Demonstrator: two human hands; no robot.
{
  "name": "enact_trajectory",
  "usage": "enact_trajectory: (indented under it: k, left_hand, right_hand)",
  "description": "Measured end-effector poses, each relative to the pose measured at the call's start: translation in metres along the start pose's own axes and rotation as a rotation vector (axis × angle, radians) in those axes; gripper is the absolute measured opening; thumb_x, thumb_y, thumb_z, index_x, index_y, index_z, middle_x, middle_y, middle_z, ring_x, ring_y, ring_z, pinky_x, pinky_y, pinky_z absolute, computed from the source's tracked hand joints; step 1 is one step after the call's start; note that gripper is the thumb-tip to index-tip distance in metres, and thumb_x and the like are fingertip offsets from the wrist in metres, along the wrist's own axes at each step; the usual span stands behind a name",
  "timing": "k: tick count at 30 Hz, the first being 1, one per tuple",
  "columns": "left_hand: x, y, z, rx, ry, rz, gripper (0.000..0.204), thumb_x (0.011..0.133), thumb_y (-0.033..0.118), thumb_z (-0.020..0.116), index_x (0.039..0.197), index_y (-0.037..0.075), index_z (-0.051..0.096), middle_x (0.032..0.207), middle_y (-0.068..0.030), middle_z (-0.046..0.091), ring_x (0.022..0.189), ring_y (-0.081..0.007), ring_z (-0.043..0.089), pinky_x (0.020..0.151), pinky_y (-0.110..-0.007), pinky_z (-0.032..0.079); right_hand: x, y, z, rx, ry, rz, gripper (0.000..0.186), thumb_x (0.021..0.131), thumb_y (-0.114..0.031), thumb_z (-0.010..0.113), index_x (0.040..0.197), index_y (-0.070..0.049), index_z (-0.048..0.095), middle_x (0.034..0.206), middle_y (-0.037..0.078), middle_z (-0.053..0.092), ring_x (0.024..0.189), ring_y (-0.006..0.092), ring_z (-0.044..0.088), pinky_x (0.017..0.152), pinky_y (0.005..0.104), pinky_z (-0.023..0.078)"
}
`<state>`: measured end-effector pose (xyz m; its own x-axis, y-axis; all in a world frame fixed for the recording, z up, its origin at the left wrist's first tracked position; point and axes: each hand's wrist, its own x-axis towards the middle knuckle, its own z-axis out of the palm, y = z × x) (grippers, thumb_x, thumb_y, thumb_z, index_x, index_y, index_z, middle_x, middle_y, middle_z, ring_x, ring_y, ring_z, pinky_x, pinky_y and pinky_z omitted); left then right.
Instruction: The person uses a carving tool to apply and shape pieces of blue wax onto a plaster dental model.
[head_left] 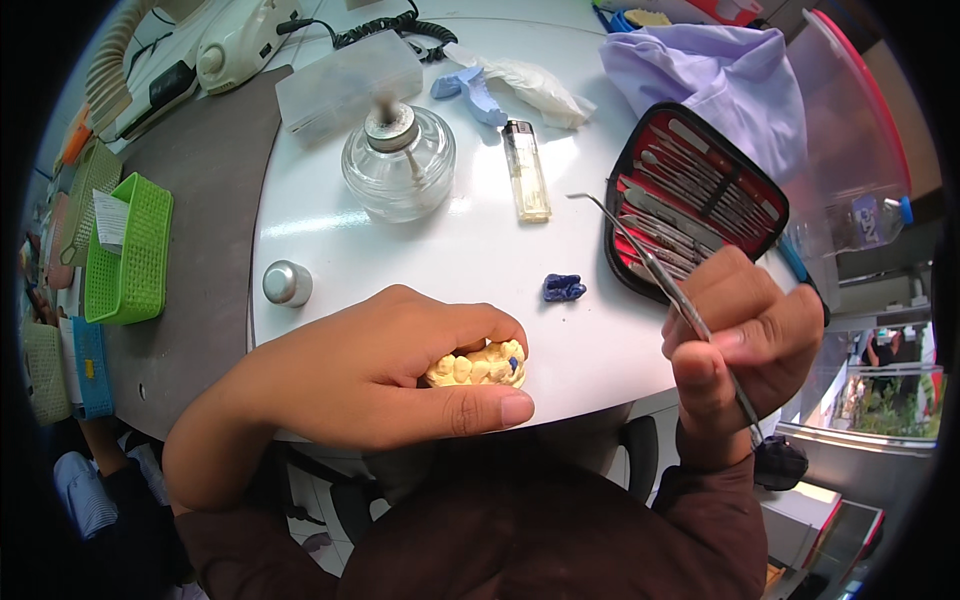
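My left hand point(400, 365) is closed around a yellow dental cast point(478, 368), thumb along its near side and fingers over the far side. A small patch of dark blue wax point(513, 366) sits on one tooth at the cast's right end. Pinched in my right hand point(745, 335) is a thin metal dental carving tool point(657, 265), slanting up to the left, its hooked tip apart from the cast and above the table. Beyond the cast lies a lump of dark blue wax point(564, 288). An open black case point(697, 200) of metal instruments lies past my right hand.
A glass spirit lamp point(399, 180) stands mid-table, near a clear lighter point(527, 172) and a silver cap point(287, 284). Behind are a plastic box point(350, 83), a light blue piece point(472, 95) and lilac cloth point(715, 85). Green baskets point(128, 250) stand left; a bottle point(868, 222) is right.
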<state>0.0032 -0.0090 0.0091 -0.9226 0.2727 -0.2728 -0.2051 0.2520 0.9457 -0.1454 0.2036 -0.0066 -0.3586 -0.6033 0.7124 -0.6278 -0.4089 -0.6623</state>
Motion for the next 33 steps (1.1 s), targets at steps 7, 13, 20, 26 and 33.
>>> enact_trajectory:
  k: [7, 13, 20, 26, 33]
  left_hand:
    - [0.004, -0.003, 0.002, 0.008, 0.004, -0.028, 0.045, 0.092, 0.036, 0.068, 0.118, 0.0, 0.062, 0.082, -0.0056, 0.063, 0.071, -0.0143, 0.058, 0.066, -0.027, 0.044]
    - [0.005, -0.002, 0.0, 0.021, 0.014, -0.027, 0.046, 0.092, 0.037, 0.069, 0.118, 0.0, 0.062, 0.081, -0.0049, 0.063, 0.071, -0.0137, 0.057, 0.065, -0.026, 0.043]
    - [0.005, 0.0, 0.001, -0.023, 0.017, -0.046, 0.046, 0.092, 0.037, 0.069, 0.118, 0.0, 0.062, 0.081, -0.0049, 0.062, 0.071, -0.0129, 0.056, 0.065, -0.026, 0.042]
    - [0.006, -0.002, 0.001, -0.003, 0.009, -0.034, 0.046, 0.091, 0.036, 0.07, 0.118, -0.001, 0.061, 0.081, -0.005, 0.062, 0.072, -0.013, 0.056, 0.065, -0.026, 0.043]
    - [0.006, -0.005, 0.001, 0.018, 0.024, -0.006, 0.049, 0.09, 0.032, 0.07, 0.125, -0.001, 0.058, 0.087, -0.0065, 0.064, 0.077, -0.0145, 0.06, 0.069, -0.027, 0.044]
  right_hand:
    - [-0.054, -0.005, -0.005, -0.237, 0.072, 0.183, 0.019, 0.079, 0.005, 0.075, 0.091, -0.003, 0.064, 0.082, 0.014, 0.068, 0.064, 0.0193, 0.064, 0.059, 0.0292, 0.052]
    - [-0.065, 0.005, 0.001, -0.294, 0.135, 0.152, 0.025, 0.073, 0.008, 0.078, 0.083, -0.004, 0.059, 0.069, 0.012, 0.067, 0.055, 0.0174, 0.064, 0.05, 0.0264, 0.051]
    - [-0.059, 0.008, 0.001, -0.426, 0.046, 0.112, 0.029, 0.069, 0.01, 0.078, 0.08, -0.005, 0.055, 0.068, 0.01, 0.065, 0.053, 0.0189, 0.061, 0.048, 0.0272, 0.047]
    - [-0.058, 0.007, 0.002, -0.452, 0.037, 0.121, 0.03, 0.067, 0.011, 0.077, 0.078, -0.005, 0.055, 0.068, 0.01, 0.064, 0.054, 0.0192, 0.06, 0.048, 0.0276, 0.047]
    - [-0.057, 0.007, 0.004, -0.452, 0.021, 0.127, 0.029, 0.067, 0.012, 0.076, 0.077, -0.004, 0.054, 0.068, 0.01, 0.064, 0.054, 0.019, 0.06, 0.049, 0.0277, 0.047]
